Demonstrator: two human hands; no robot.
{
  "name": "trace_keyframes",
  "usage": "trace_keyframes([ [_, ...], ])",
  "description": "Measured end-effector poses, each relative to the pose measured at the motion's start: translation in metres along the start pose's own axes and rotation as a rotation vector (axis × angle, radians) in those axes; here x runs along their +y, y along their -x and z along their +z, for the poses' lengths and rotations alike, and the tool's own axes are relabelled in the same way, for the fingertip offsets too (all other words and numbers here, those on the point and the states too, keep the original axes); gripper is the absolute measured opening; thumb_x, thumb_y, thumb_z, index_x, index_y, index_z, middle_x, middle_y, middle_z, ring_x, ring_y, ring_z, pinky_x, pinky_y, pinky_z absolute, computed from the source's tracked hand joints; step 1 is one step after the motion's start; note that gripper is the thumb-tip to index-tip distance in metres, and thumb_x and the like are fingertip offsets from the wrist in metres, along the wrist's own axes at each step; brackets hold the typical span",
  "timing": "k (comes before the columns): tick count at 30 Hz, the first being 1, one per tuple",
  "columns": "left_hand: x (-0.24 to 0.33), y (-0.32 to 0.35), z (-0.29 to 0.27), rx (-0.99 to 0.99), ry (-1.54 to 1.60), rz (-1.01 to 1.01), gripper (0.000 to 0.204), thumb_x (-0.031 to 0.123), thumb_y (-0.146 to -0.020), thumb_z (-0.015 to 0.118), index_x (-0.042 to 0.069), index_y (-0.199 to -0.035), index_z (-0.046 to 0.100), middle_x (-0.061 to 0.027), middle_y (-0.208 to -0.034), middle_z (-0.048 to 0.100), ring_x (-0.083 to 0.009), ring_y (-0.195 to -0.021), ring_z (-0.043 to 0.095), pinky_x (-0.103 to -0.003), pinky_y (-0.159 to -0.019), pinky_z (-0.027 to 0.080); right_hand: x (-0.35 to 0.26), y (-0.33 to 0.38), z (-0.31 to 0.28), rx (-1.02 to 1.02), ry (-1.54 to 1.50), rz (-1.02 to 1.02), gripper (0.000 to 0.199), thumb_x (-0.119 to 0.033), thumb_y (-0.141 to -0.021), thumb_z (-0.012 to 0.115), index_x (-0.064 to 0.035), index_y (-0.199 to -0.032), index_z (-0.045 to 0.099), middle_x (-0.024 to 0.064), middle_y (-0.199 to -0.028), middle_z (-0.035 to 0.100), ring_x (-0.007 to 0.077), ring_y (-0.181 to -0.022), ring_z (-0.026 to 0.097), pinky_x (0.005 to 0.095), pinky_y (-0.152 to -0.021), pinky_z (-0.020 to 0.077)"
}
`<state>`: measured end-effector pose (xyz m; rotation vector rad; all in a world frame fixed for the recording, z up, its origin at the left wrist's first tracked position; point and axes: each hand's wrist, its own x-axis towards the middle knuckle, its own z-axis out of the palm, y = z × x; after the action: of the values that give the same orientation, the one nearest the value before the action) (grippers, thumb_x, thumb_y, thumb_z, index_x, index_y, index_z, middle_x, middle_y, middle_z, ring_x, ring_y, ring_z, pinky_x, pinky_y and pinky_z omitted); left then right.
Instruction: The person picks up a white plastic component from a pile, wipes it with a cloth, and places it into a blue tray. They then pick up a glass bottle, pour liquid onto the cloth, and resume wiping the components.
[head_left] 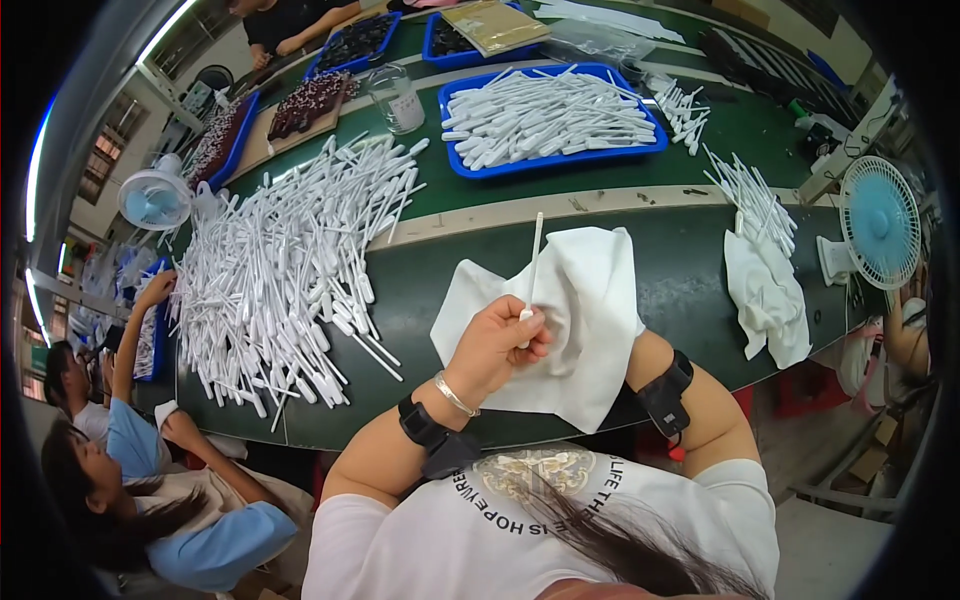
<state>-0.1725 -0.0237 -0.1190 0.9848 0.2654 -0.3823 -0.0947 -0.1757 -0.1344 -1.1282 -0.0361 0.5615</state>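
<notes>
Green covers the long table (690, 290), which runs across a busy workroom where other people sit at the near left and far side. On its near middle lies a white cloth (590, 310), partly lifted over the person's right forearm. The left hand (495, 345) is closed on the lower end of a white plastic dropper (535, 262), holding it upright against the cloth. The right hand is hidden under the cloth, so whether it is open or closed cannot be told; it seems to be pressing the cloth against the dropper from behind.

To the left, a big loose heap of droppers (285, 280) spreads over the table, reaching toward a small white fan (155, 197). Farther off, a blue tray (560, 155) holds a neater layer of the same droppers, and a smaller bunch of droppers (752, 195) lies to the right beside a second cloth (775, 300) and a blue-bladed fan (880, 222). A clear jar (397, 98) stands beyond the heap.

Judging by how things lie, the wiping is well short of finished: the heap on the left is far larger than what sits in the tray, and only one dropper is in hand. Which pile holds wiped pieces cannot be said for certain.
</notes>
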Motion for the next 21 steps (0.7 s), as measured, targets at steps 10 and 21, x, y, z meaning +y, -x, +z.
trace_keyframes([
  [10, -0.007, 0.000, 0.007, 0.062, -0.101, 0.098, 0.008, 0.013, -0.083, 0.056, 0.006, -0.086, 0.052, -0.0060, -0.075, 0.060, -0.0136, -0.061, 0.058, -0.025, -0.052, 0.047, 0.003, 0.013, 0.023, -0.055, 0.373, -0.128, 0.029, -0.022, -0.083, 0.055, -0.0057, -0.106, 0.050, 0.0051, -0.090, 0.054, 0.0132, -0.078, 0.053, 0.0256, -0.064, 0.0458],
  [21, -0.006, 0.015, 0.010, 0.127, -1.218, 0.770, 0.012, 0.012, -0.080, 0.059, 0.001, -0.079, 0.054, -0.0034, -0.065, 0.059, -0.0090, -0.060, 0.057, -0.025, -0.048, 0.044, -0.004, 0.023, 0.018, -0.038, 0.534, -0.501, 0.036, -0.017, -0.075, 0.063, -0.0028, -0.106, 0.049, 0.0078, -0.096, 0.054, 0.0160, -0.079, 0.054, 0.0272, -0.070, 0.0463],
])
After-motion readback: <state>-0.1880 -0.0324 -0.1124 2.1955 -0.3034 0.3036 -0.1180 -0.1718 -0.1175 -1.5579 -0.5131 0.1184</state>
